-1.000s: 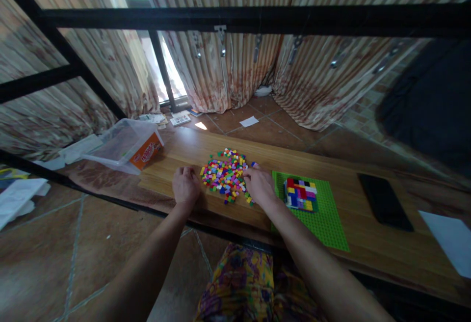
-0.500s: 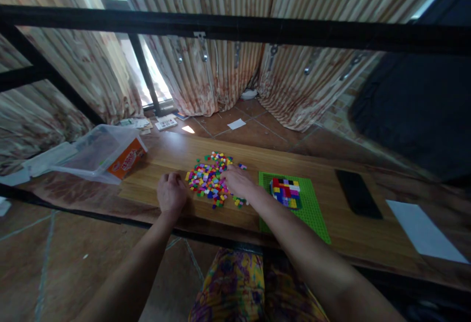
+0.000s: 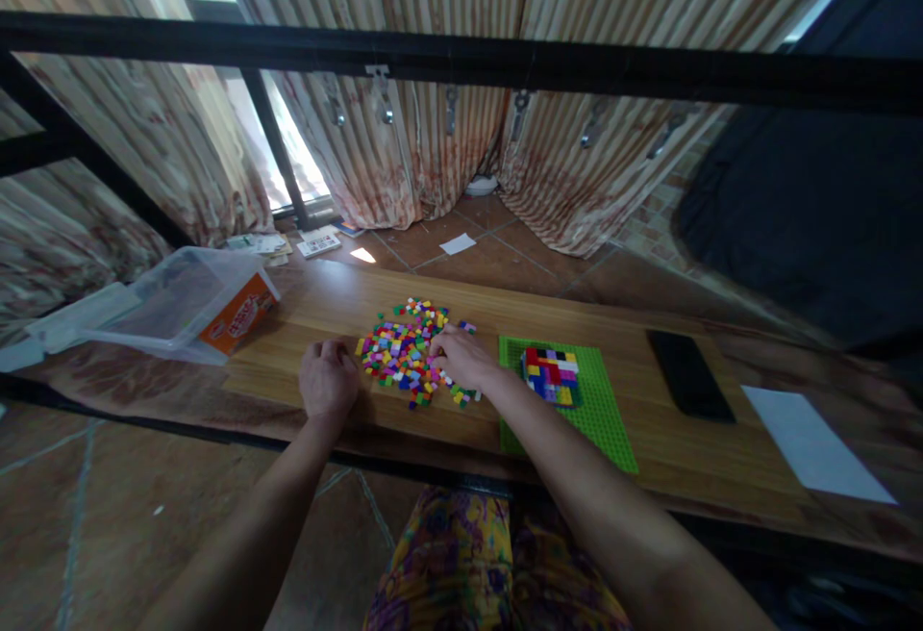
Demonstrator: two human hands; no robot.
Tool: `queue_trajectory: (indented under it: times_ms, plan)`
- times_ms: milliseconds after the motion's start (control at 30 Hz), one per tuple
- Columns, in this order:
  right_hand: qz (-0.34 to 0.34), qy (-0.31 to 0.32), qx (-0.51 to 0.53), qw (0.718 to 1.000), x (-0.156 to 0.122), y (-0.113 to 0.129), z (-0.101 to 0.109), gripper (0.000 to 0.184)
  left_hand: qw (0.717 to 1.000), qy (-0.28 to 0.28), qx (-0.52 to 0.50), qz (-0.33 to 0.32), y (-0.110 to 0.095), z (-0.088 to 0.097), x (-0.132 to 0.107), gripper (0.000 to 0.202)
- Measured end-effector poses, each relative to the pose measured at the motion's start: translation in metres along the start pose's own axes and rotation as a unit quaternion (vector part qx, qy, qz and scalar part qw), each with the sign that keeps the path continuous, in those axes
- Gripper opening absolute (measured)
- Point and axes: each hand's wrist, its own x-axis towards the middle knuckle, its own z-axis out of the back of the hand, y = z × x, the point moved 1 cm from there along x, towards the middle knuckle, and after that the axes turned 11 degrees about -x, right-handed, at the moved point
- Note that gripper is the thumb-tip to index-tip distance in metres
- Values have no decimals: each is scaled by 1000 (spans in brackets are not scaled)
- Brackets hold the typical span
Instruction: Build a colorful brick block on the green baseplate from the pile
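A loose pile of small colourful building bricks is spread over the wooden tabletop. My right hand is at the pile's right side, fingers bent down and together among the bricks; whatever is between the fingertips is too small to make out. My left hand rests on the table just left of the pile with its fingers curled in, and their tips are hidden. To the right, a green baseplate carries a low block of joined bricks in red, yellow, white, blue and purple. My right forearm crosses over the baseplate's near left part.
A clear plastic bin with an orange label stands at the table's left end, beside a pale lid. On the right lie a black phone-like slab and a white sheet. A dark metal bar runs across beyond the table.
The whole view has shifted slightly, so the scene sits a little further left. Both hands stay at nearly the same places by the pile.
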Motion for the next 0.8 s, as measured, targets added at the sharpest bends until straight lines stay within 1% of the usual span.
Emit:
queue_trajectory:
  times_ms: [200,300,400,467,533,600,700,800]
  plan:
    - [1,-37,44,998,-2,0,-5,5,1000,10,7,12,-1,1,-1,22]
    - [2,-60,76,995,-4,-4,-4,11,1000,14,5,14,-3,2,-1,22]
    - [-41,-99,119,987,-5,-12,-1,21,1000,15,9,16,-3,2,-2,21]
    - [-80,-120,134,980,-5,-19,3,23,1000,15,11,14,-3,2,-2,22]
    - [-97,-114,131,980,-6,-25,6,21,1000,16,12,13,-2,1,-2,22]
    - [-97,-89,113,985,-8,-28,8,20,1000,17,14,13,-2,1,-2,22]
    - [-97,-54,70,991,-11,-29,8,22,1000,16,15,14,-2,0,-2,22]
    - [-91,-36,31,995,-15,-26,7,22,1000,15,14,12,-2,1,-2,23]
